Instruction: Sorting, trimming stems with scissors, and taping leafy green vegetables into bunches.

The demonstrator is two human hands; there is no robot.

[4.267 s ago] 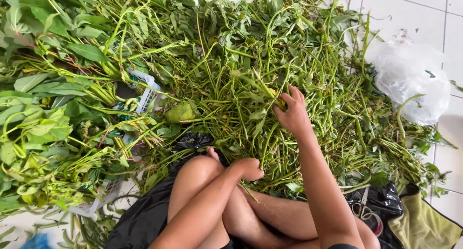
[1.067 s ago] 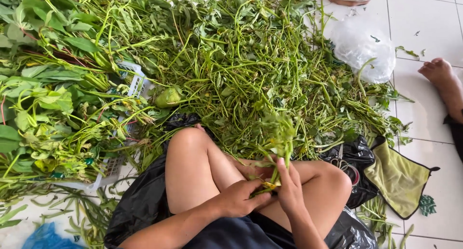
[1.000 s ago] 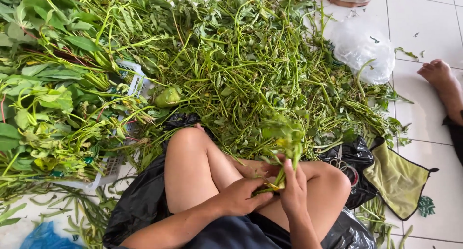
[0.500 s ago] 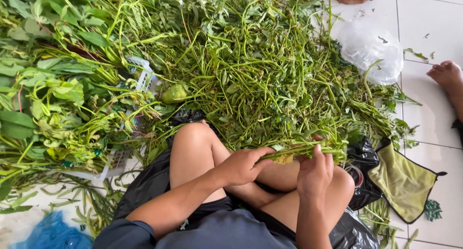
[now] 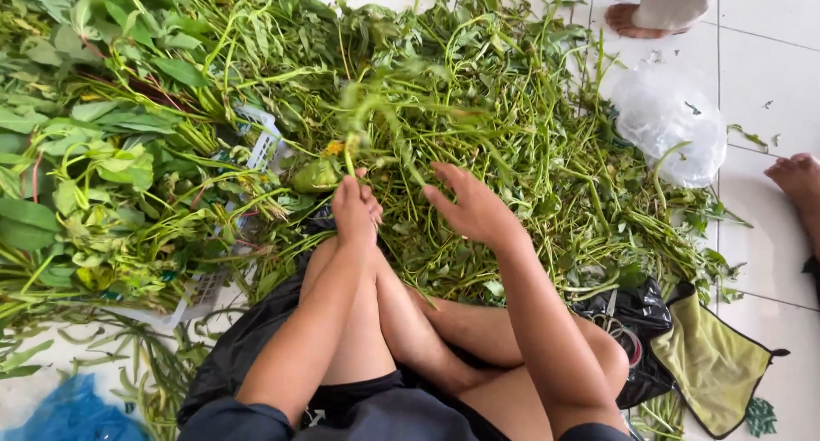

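From the head camera, the left hand (image 5: pixel 354 209) pinched a bunch of green stems (image 5: pixel 376 116), lifted above the big pile of greens (image 5: pixel 530 151). The right hand (image 5: pixel 470 206) hung open beside it, holding nothing. The bunch looked blurry; with such a small pinch, stems might slip and scatter.

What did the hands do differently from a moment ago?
Before, both hands held a bunch of green stems over the lap. Now the left hand has swung forward, gripping a blurred stem bunch over the pile of greens, and the right hand has let go, open beside it. The plastic bag, yellow cloth and white basket stayed put.
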